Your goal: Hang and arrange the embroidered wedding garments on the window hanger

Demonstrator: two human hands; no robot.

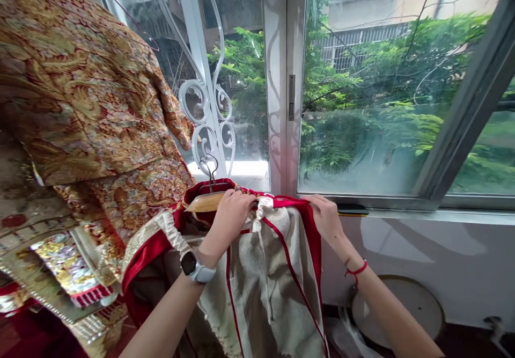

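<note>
A cream garment with red trim (277, 283) hangs on a wooden hanger (203, 202) with a metal hook, in front of the window. My left hand (231, 216) is closed over the garment's collar at the hanger's middle; a smartwatch sits on that wrist. My right hand (325, 216) pinches the red-edged shoulder of the garment on the right; a red string circles that wrist. A cream tie dangles between my hands.
Red and gold brocade garments (80, 106) hang at the left, with more embroidered cloth below. A window with a white scrolled grille (209, 111) and a sliding frame stands behind. A round pale object (418, 304) leans on the wall at lower right.
</note>
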